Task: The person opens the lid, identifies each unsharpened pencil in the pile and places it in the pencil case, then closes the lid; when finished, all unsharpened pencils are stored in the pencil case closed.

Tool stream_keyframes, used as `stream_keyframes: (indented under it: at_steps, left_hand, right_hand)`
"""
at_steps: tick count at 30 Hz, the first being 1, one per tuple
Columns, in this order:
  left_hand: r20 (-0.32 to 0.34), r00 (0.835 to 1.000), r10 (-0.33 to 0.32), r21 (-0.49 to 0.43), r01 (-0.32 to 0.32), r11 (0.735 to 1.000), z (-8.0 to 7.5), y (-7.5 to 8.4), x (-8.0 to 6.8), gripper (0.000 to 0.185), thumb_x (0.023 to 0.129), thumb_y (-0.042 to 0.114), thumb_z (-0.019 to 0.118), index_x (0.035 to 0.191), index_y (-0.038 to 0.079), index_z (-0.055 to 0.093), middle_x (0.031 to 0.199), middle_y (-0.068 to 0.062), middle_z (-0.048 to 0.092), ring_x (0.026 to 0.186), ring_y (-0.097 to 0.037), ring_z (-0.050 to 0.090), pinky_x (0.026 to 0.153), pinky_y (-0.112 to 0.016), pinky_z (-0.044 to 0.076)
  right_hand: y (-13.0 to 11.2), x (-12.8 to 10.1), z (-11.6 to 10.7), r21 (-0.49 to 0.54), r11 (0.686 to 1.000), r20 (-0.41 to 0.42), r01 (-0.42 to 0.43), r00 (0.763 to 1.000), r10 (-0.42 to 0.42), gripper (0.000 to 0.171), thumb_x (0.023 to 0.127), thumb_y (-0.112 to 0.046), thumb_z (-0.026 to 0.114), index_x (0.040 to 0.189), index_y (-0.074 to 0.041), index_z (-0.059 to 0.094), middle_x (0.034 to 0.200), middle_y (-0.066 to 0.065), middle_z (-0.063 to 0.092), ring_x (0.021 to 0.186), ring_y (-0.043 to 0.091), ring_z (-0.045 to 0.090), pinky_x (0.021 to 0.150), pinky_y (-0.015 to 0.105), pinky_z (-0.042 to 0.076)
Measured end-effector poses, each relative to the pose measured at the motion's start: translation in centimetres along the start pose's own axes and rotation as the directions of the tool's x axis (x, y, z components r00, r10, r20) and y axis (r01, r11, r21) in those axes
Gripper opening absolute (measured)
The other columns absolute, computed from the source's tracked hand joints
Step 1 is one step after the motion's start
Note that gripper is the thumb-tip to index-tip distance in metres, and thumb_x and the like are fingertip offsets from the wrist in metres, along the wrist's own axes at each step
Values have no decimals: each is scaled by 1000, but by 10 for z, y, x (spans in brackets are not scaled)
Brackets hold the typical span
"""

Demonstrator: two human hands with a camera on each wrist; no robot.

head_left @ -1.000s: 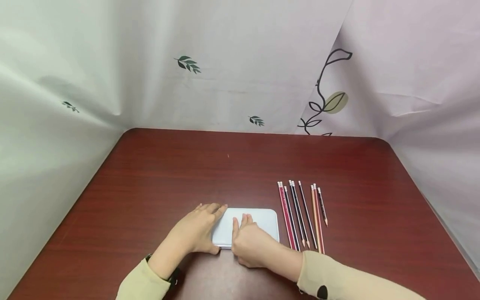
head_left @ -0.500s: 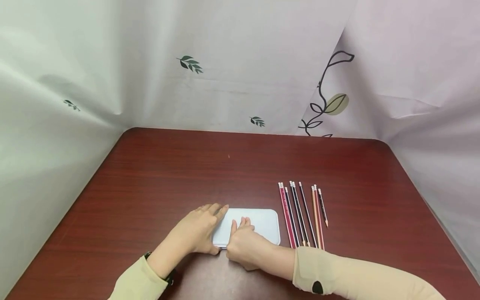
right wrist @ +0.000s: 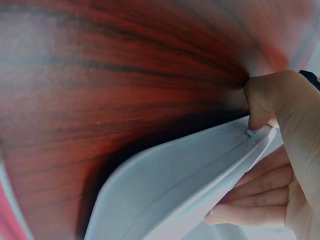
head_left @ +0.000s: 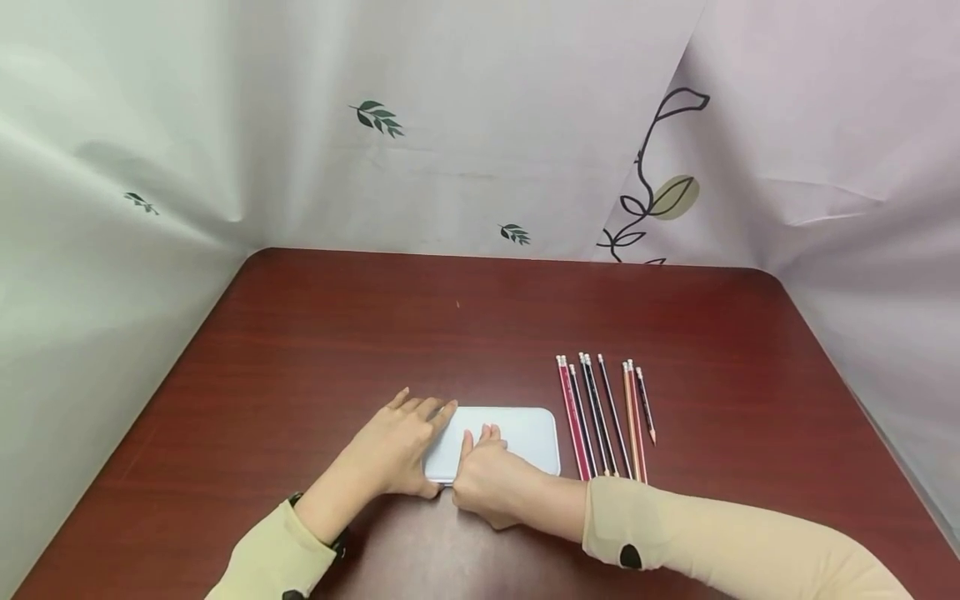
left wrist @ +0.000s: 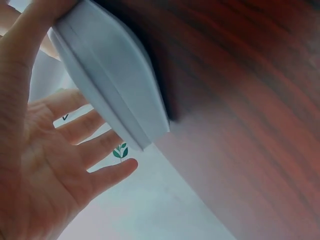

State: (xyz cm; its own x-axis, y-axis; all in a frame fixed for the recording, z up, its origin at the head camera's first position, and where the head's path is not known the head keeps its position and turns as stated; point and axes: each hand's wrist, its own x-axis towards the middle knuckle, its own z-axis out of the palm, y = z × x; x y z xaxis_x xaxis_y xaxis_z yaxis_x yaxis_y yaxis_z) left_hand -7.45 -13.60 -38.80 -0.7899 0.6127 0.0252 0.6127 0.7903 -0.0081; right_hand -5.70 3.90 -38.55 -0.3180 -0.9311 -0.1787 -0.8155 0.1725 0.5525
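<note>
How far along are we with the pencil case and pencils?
Early. Done: the pencils are lined up on the table right of the pale blue pencil case. In hand: the left hand steadies the case's left end while the right hand works a thumb at the seam on its near edge; the right wrist view shows the lid barely parted. Left: the case is not yet open, no pencil inside.

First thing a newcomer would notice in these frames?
Both hands meet at the near left end of a pale blue tin case on the dark red table: the left hand lies against its end, the right hand over its near edge. To the case's right lies a row of pencils, tips toward the person.
</note>
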Motion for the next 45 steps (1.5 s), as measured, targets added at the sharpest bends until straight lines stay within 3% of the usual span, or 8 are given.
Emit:
stream_keyframes:
  at_steps: [6,12,18,22,27,33,40,45]
  left_hand:
    - [14,1000,-3,-14,4,1000,-3,-3,-2,100,49,53,80,131,4,51,120,-12,59,106,-30,58,93,-47,45]
    - [6,1000,5,-14,-5,1000,-3,-2,-3,97,51,52,77,132,4,50,121,-13,58,106,-30,59,83,-43,51]
    - [-20,1000,17,-27,-18,999,-2,0,1,93,54,49,75,132,4,50,122,-11,57,106,-30,58,77,-43,53]
    - [-19,999,28,-16,-28,999,-3,0,2,94,54,49,76,132,4,50,122,-11,56,105,-29,58,77,-42,53]
    - [0,1000,23,-27,-23,999,-4,2,2,94,55,49,76,133,5,49,123,-11,56,107,-29,57,79,-43,52]
    - [30,1000,0,-37,1,999,-4,4,0,95,56,49,75,135,4,47,126,-12,54,109,-31,56,83,-44,51]
    - [42,999,10,-41,-9,999,-4,3,1,97,54,49,77,134,4,47,126,-11,54,109,-29,56,86,-43,49]
    - [67,997,47,-51,-43,998,-8,-4,4,97,53,48,78,133,3,47,123,-10,55,107,-29,57,84,-43,50]
  right_hand:
    - [-3,3,-4,-16,1000,-4,8,1000,-8,43,82,-29,59,109,3,66,95,20,68,80,28,68,58,30,55]
    - [-14,4,-9,-162,977,-44,-139,990,134,41,95,-31,43,129,-11,57,91,18,69,81,24,69,64,28,55]
    - [-17,5,-13,-240,961,38,-140,987,154,44,97,-34,37,137,-17,48,97,20,68,86,28,68,67,29,55]
    - [-15,5,-13,-232,965,38,-123,990,136,47,96,-37,41,136,-15,48,94,22,67,83,28,68,65,30,55]
    - [-12,5,-14,-167,983,86,-79,992,94,59,87,-42,51,136,-10,47,96,25,65,84,30,67,65,32,55]
    - [-13,5,-15,-121,991,111,-62,991,76,61,86,-41,53,137,-9,46,98,27,64,85,31,66,63,33,55]
    - [-14,2,-10,-179,981,-2,-80,997,81,50,91,-37,46,134,-10,50,92,23,67,80,27,68,62,31,55]
    - [-11,-2,-1,-256,966,-147,-33,989,-5,45,95,-30,39,132,-9,53,82,17,70,72,24,69,59,30,55]
